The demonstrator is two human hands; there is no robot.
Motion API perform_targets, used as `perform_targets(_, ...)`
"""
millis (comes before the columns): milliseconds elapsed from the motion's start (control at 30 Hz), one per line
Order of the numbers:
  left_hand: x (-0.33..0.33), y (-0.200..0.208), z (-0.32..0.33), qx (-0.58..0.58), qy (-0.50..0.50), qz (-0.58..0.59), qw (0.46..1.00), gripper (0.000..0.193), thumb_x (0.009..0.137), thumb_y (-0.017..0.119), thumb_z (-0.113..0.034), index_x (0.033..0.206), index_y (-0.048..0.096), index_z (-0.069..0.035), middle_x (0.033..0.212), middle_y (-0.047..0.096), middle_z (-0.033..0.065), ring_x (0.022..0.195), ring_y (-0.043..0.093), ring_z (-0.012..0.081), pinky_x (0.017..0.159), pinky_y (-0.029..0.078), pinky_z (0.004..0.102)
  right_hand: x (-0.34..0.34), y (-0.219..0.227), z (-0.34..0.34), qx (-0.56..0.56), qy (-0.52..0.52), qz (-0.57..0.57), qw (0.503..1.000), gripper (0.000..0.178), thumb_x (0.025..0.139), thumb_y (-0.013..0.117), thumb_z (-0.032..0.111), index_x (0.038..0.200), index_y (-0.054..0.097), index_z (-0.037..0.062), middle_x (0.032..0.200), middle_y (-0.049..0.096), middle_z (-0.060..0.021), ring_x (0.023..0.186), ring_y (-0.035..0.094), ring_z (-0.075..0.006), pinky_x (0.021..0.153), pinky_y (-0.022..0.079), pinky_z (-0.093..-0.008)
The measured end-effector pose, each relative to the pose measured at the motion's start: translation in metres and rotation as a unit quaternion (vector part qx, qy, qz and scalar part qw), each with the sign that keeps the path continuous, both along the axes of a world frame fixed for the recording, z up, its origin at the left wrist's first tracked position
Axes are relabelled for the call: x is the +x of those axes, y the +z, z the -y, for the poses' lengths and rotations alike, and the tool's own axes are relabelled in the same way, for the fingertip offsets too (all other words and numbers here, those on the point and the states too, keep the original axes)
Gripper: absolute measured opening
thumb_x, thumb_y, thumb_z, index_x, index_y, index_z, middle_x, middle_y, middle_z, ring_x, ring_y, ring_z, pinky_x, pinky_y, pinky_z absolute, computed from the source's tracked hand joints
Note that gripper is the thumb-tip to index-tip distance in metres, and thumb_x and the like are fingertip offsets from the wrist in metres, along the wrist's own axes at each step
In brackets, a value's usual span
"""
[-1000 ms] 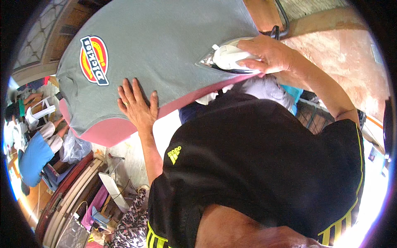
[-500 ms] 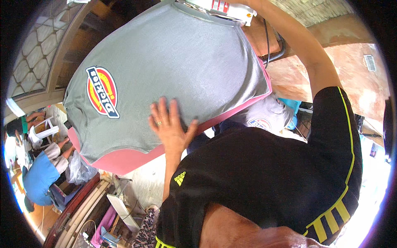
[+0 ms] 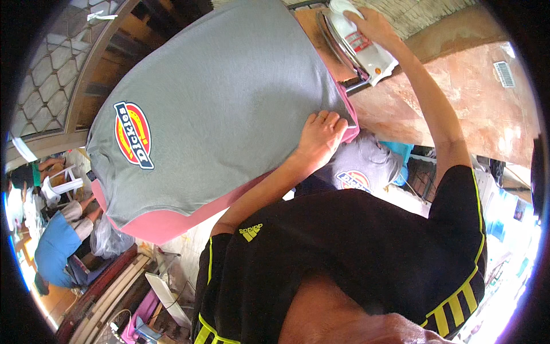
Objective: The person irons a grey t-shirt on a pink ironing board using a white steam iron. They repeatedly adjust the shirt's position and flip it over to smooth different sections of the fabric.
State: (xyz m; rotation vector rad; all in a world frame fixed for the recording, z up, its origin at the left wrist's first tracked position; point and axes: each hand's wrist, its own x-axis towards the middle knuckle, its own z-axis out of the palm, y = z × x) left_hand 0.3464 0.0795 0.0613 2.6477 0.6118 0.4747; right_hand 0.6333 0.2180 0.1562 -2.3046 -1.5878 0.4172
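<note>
A grey T-shirt with a round red, yellow and blue badge lies spread over a pink-covered ironing board. My left hand lies on the shirt's right edge, with the fingers together and curled over the hem at the board's corner. My right hand grips the handle of a white iron with a red label. The iron is tilted off the cloth at the board's far end, its soleplate facing the shirt.
A second grey shirt with the same badge hangs below the board's right end. At the far left several people sit, one in a blue top, near a white plastic chair. A reddish wall stands behind the iron.
The iron has gone from the shirt's right side up to the board's far end. My left hand has slid from the middle of the shirt to its right edge.
</note>
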Motion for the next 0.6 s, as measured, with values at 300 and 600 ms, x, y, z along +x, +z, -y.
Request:
perform_targets(300,-0.095,0.117,-0.026,-0.099,0.174,0.287,0.937,0.013,0.088,0.065,-0.002,0.100,0.060,0.001,0.086,0.066,0.0123,0.069,0.061,0.0248,0.062,0.048,0.0330,-0.045,-0.021,0.013,0.252,0.088,0.180,0.947,0.075,0.082,0.074,0.024,0.146,0.038,0.0116,0.139,0.045,-0.0192,0.126,0.047,-0.0428,0.103,0.043,-0.0503)
perform_targets(600,-0.213,0.186,0.024,-0.009,0.118,0.429,0.895,0.019,0.079,0.071,0.000,0.096,0.065,-0.004,0.081,0.065,0.0128,0.067,0.062,0.0241,0.057,0.049,0.0370,-0.186,-0.082,-0.126,0.369,0.263,0.061,0.889,0.067,0.072,0.063,-0.007,0.131,0.058,0.0253,0.139,0.050,-0.0067,0.125,0.050,-0.0335,0.104,0.044,-0.0463)
